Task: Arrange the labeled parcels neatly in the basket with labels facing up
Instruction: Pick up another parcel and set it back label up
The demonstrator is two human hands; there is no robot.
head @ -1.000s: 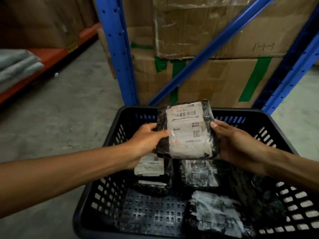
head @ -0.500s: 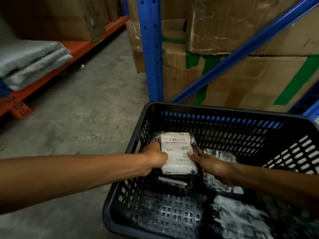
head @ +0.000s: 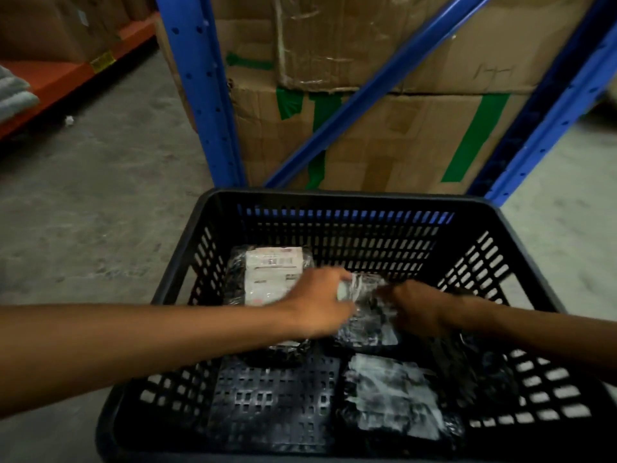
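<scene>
— Which way is that black plastic-wrapped parcel with the white shipping label (head: pixel 272 277) lying?

— Flat, label up, in the far-left corner of the black slotted plastic basket (head: pixel 334 198). Its long side runs away from us toward the far wall, barcode end farthest off. Its near end is hidden under the left forearm.

— What else is in there?

— Just beside it to the right, a second black parcel in crinkled clear wrap (head: pixel 365 309), and both hands are on that one. It lies along the same line as the first, though it's too blurred to read whether its label faces up. In front of it, nearer us, sits a third dark parcel with a pale smeared face upward (head: pixel 394 399). There's something dark along the right wall as well; I can't make it out. The near-left part of the floor is bare grid.

— And the hands?

— The left hand (head: pixel 320 304) reaches in across the first parcel, fingers curled round the left edge of the middle one. The right hand (head: pixel 414 307) comes in from the right, knuckles up, fingers bent down on the parcel's right side. It's smeared with motion, so I can't say whether it's truly gripping or only touching.

— Behind the basket?

— Blue steel racking uprights (head: pixel 203 95) and brown cardboard cartons patched with green tape (head: pixel 384 138), on a grey concrete floor (head: pixel 100 202).
</scene>
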